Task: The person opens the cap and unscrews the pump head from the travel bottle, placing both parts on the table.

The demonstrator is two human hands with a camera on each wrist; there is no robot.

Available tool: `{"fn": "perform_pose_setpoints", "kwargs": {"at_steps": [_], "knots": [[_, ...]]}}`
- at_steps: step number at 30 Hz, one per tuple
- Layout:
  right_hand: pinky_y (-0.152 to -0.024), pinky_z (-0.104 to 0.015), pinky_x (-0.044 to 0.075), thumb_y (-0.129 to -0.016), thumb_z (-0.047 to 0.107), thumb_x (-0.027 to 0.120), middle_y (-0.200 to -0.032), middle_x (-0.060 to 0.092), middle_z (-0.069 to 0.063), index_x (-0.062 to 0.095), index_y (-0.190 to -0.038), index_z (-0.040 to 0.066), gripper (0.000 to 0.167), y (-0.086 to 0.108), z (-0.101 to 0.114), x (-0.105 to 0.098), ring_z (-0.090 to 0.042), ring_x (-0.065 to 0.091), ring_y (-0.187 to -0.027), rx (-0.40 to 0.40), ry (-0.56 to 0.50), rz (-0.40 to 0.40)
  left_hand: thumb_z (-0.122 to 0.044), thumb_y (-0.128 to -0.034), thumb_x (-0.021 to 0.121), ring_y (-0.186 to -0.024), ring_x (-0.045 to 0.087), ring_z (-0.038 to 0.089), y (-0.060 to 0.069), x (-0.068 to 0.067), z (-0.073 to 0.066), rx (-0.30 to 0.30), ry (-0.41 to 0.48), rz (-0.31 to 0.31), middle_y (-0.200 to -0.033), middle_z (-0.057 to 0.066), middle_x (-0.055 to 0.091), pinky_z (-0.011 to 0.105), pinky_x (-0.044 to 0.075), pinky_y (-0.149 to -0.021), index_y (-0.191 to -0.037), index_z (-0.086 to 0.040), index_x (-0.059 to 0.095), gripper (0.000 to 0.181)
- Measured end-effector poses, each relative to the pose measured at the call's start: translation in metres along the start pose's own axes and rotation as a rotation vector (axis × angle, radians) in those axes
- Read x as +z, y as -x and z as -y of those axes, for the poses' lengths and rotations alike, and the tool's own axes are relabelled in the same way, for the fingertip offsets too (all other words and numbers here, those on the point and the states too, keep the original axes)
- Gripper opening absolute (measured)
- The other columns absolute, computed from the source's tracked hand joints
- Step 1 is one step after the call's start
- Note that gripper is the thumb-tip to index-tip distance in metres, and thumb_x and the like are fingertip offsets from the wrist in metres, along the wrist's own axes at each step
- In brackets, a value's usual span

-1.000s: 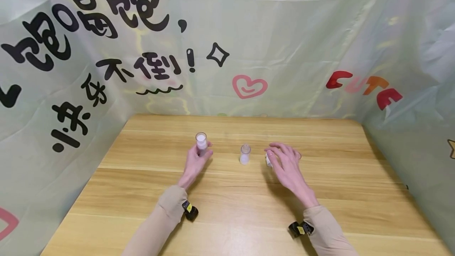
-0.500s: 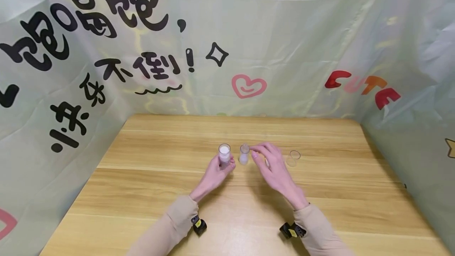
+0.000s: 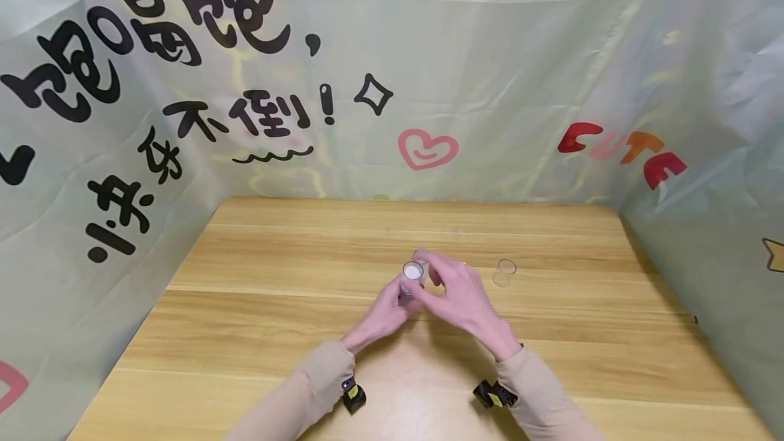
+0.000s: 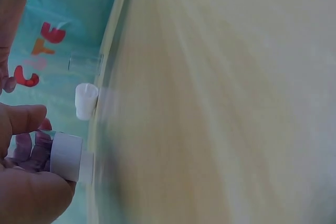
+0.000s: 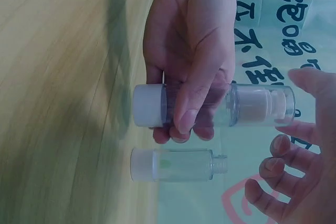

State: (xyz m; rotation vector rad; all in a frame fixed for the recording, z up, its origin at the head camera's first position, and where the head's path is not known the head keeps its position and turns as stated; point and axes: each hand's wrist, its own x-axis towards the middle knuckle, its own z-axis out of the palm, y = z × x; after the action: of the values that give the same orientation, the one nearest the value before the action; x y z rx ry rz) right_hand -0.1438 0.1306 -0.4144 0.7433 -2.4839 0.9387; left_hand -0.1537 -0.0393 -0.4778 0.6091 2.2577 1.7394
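Observation:
My left hand grips an upright clear bottle with a white base. A white pump head shows through the clear cap on its top. My right hand has its thumb and index finger on either side of that cap, very close to it; whether they touch it I cannot tell. The other right fingers are loosely bent and hold nothing. Behind the held bottle stands a second clear bottle, uncapped, with a bare threaded neck; my right hand covers most of it in the head view.
A loose clear cap stands on the wooden table, right of my hands. A white pump head also stands there, hidden by my right hand in the head view. Printed cloth walls enclose the table's back and sides.
My left hand has carried the held bottle rightward, in front of the standing bottle. My right hand has moved left from beside the loose pieces to the held bottle's cap.

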Motion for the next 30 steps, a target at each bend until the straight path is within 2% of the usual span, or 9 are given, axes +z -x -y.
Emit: {"fn": "perform_pose_setpoints", "kwargs": {"at_steps": [3,7,14,22,30], "knots": [[-0.047,-0.016,0.028,-0.086,0.034,0.077,-0.063,0.052,0.005,0.069,-0.118,0.016,0.038,-0.0015,-0.0008,0.0002,0.001,0.032,-0.053,-0.006,0.008,0.010,-0.005,-0.0959,0.061,-0.130,0.055,0.037,-0.0009,0.0014,-0.0003,0.004,0.003,0.011,-0.138,0.023,0.058,0.053,0.043,-0.115,-0.136,0.003,0.051,0.042],[-0.048,-0.015,0.029,-0.086,0.029,0.078,-0.062,0.050,0.008,0.070,-0.115,0.014,0.034,-0.0027,-0.0020,0.0002,0.002,0.032,-0.053,-0.014,0.003,0.008,-0.006,-0.0962,0.062,-0.126,0.058,0.034,-0.0020,0.0026,0.0002,0.000,0.006,0.021,-0.138,0.019,0.059,0.050,0.046,-0.111,-0.137,-0.001,0.052,0.043],[-0.048,-0.015,0.031,-0.087,0.029,0.078,-0.064,0.053,0.008,0.070,-0.113,0.013,0.031,-0.0039,-0.0026,-0.0017,0.001,0.037,-0.055,-0.018,-0.012,0.016,-0.005,-0.0971,0.060,-0.131,0.056,0.031,-0.0044,0.0037,0.0023,0.003,0.020,0.035,-0.143,0.017,0.056,0.046,0.045,-0.114,-0.143,-0.004,0.048,0.047],[-0.048,-0.015,0.030,-0.088,0.028,0.077,-0.065,0.053,0.008,0.071,-0.113,0.010,0.032,-0.0028,-0.0018,-0.0022,0.000,0.038,-0.055,-0.025,-0.012,0.014,-0.004,-0.0976,0.059,-0.131,0.056,0.033,-0.0035,0.0043,0.0016,0.011,0.021,0.043,-0.144,0.019,0.055,0.046,0.046,-0.114,-0.139,-0.002,0.050,0.042],[-0.048,-0.014,0.028,-0.088,0.027,0.076,-0.066,0.052,0.007,0.069,-0.112,0.015,0.028,-0.0016,-0.0015,0.0002,0.001,0.037,-0.057,-0.049,0.016,-0.009,-0.006,-0.0976,0.061,-0.132,0.055,0.035,-0.0013,0.0043,0.0004,0.008,0.046,0.056,-0.143,0.019,0.055,0.048,0.045,-0.114,-0.138,-0.002,0.051,0.042]]}}
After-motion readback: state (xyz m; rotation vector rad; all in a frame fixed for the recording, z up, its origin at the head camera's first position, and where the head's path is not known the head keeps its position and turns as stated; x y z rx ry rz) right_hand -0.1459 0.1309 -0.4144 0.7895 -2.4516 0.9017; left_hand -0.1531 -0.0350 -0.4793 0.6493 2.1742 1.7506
